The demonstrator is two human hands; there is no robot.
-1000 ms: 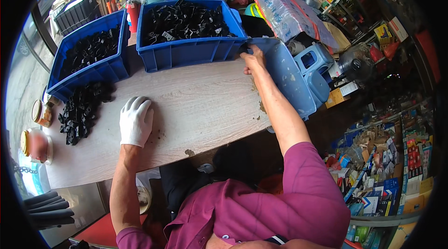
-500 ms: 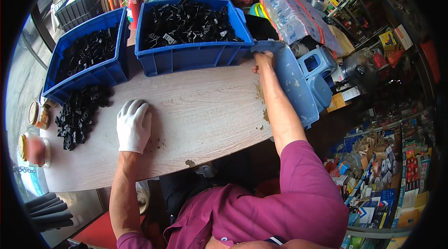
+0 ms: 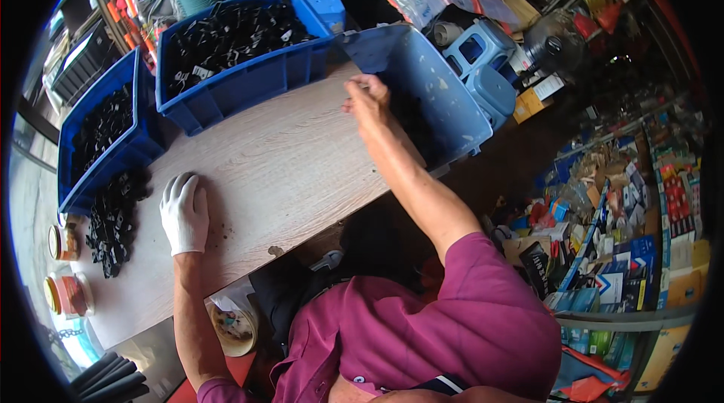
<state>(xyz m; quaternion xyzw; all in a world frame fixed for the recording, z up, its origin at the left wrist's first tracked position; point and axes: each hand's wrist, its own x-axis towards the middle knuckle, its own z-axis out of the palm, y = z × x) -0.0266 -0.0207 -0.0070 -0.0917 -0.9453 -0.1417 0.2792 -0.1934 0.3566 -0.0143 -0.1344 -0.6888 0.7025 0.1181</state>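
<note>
Two lidded jars, stacked near to far: the far jar (image 3: 64, 243) and the near jar (image 3: 69, 295), at the worktop's left edge. One left blue bin (image 3: 143, 137), tilted in view, part-filled with small black pieces (image 3: 103, 131). One loose black heap (image 3: 113, 226) of like pieces, on the worktop (image 3: 279, 161), just near of that bin. One left hand (image 3: 183, 214), white-gloved, palm down on the worktop, right of the heap; fingers extended, close together. One far blue bin (image 3: 249, 93), larger, filled with black pieces, on the far side. One right hand (image 3: 367, 103), bare, above the worktop's right end; fingers curled narrow, whether holding a piece cannot be told. One light-blue bin (image 3: 449, 93), just right of that hand, dark contents in shadow. Two blue stools (image 3: 490, 90), beyond it. Far right: crowded shelves (image 3: 626, 237) of boxed goods.
</note>
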